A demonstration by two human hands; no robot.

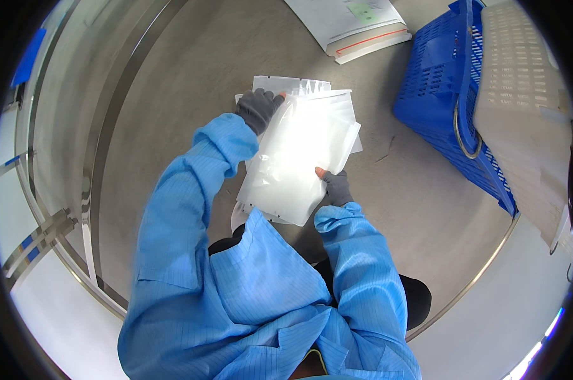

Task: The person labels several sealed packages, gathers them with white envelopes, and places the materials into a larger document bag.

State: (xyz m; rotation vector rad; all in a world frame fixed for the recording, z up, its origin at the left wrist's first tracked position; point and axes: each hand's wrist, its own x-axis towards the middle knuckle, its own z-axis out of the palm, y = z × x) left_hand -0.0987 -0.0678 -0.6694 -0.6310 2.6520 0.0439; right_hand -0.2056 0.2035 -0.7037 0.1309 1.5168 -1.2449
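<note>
A loose stack of glossy white plastic bags (305, 139) lies before me on the grey surface, its layers fanned unevenly. My left hand (258, 109), in a grey fingerless glove, is closed on the stack's upper left edge, its fingertips beside the top bag. At the lower right edge my right hand (337, 186), gloved the same way, grips the bags with the thumb on top and the fingers hidden underneath. The top bag bends slightly between both hands. Blue striped sleeves cover my forearms.
A large white envelope (356, 25) with a red strip along its flap lies at the far edge. To the right stands a blue perforated plastic basket (435, 82) with a metal handle, beside a whitish perforated crate (514, 95). Metal rails (96, 152) run along the left.
</note>
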